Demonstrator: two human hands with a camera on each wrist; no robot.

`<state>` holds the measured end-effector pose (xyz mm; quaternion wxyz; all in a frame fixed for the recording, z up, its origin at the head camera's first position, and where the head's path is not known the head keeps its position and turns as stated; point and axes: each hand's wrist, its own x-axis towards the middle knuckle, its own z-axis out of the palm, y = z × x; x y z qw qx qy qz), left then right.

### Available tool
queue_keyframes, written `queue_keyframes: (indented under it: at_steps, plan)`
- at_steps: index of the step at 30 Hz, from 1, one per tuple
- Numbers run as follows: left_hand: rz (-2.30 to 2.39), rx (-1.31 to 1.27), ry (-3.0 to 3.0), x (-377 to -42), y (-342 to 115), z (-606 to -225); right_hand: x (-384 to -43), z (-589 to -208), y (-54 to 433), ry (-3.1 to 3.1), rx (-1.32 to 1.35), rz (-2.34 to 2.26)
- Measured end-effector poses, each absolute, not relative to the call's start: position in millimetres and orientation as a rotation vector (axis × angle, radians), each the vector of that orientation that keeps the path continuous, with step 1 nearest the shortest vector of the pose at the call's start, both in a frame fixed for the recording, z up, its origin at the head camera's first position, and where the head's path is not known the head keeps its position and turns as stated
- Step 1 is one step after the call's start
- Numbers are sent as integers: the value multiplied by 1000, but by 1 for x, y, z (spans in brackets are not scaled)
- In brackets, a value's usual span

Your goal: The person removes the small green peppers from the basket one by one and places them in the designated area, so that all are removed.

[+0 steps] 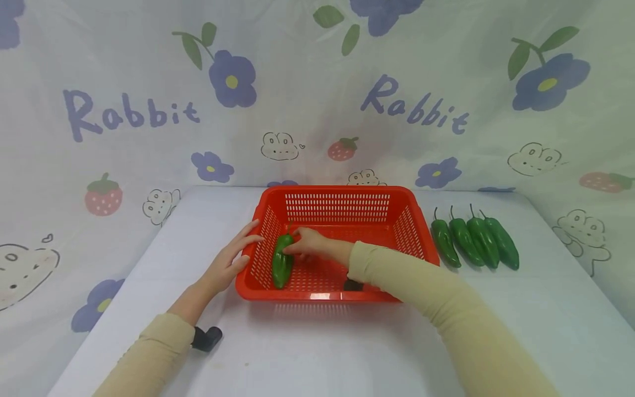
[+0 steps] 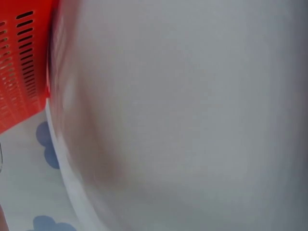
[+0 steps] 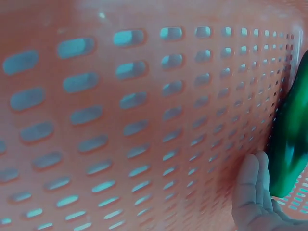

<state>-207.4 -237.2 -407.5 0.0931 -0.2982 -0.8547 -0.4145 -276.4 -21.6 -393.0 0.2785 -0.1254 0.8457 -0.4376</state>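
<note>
Inside the red plastic basket (image 1: pixel 337 190), a long green chili pepper (image 1: pixel 281 270) lies along the left wall. My right hand (image 1: pixel 310 243) reaches into the basket from the right, thumb at the pepper's upper side. In the right wrist view the fingers (image 3: pixel 248 190) lie beside the green pepper (image 3: pixel 288 139), and the thumb is out of sight there. My left hand (image 1: pixel 229 263) stands at the basket's left side with fingers extended and spread at the rim. The left wrist view catches only a corner of the basket (image 2: pixel 14 106).
Several green chili peppers (image 1: pixel 466 240) lie in a row on the white table (image 1: pixel 317 353), right of the basket. A patterned cloth (image 1: pixel 307 110) hangs behind. Black wrist devices show at the left cuff (image 1: pixel 168 331) and inside the basket by the right wrist.
</note>
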Motion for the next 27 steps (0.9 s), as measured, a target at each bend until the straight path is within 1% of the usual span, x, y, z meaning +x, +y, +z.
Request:
queue_keyframes:
  at_steps: [5, 7, 12, 15, 21, 27]
  plan:
    - [-1254, -899, -2523, -211, -240, -411, -277, -393, -24, 2288, -362, -1141]
    - [-1246, -894, -2530, -206, -235, -403, -277, -395, -25, 2293, -374, -1132]
    - [-1222, -879, -2547, -203, -233, -401, -276, -399, -29, 2325, -424, -1094]
    - [-1230, -887, -2537, -209, -239, -412, -274, -400, -31, 2355, -433, -1052]
    - [-1233, -898, -2531, -210, -240, -414, -273, -399, -33, 2400, -419, -999]
    - [-1219, -881, -2535, -201, -233, -403, -274, -399, -34, 2432, -426, -963]
